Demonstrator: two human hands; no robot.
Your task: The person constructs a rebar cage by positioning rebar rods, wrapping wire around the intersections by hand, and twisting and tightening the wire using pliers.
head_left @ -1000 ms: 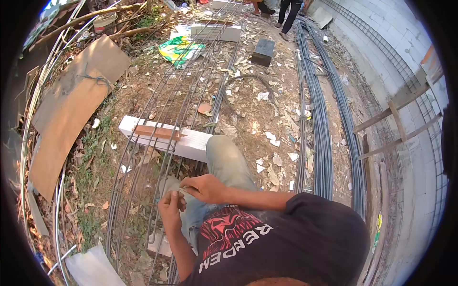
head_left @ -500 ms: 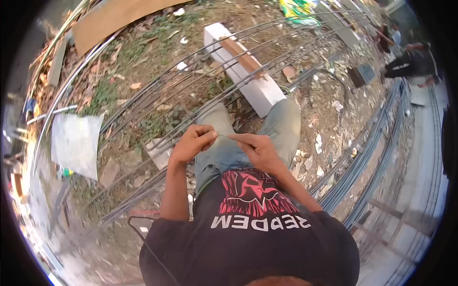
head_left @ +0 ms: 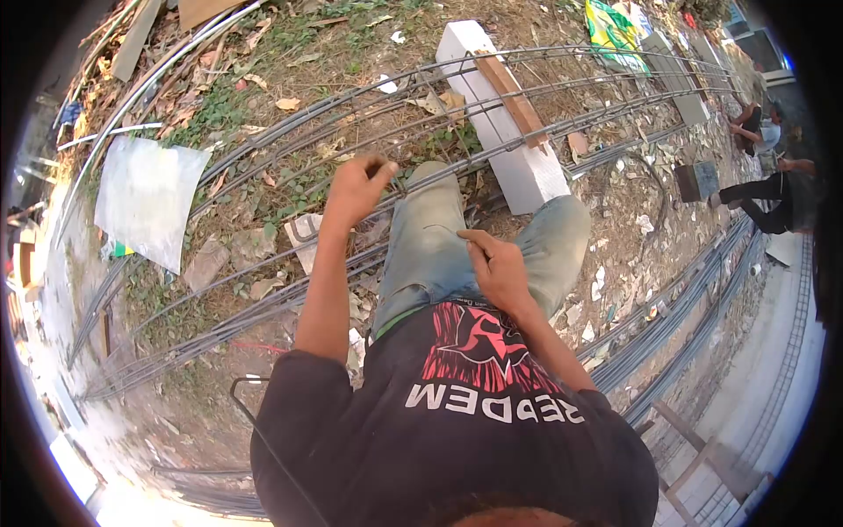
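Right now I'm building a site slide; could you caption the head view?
Left hand curled near a rebar cage that crosses a white block, right hand above the jeans.

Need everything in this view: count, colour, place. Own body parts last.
rebar cage: one, dark grey, lower left to upper right
foam-like block: one, white, under the cage near the knees
wood strip: one, brown, on that block
further block: one, pale grey, upper right
printed sack: one, green-yellow-white, top right
sheet: one, whitish, left
board: one, brown, top left
rebar bundles: at least two, grey, lower right
box-like block: one, dark, right
co-workers: at least two, dark and light clothing, far right
leaves, scraps: uncounted, brown/white, ground
jeans: one pair, faded blue, centre
T-shirt: one, black, red-white print, bottom
left hand: one, bare, beside the cage
right hand: one, bare, above the lap
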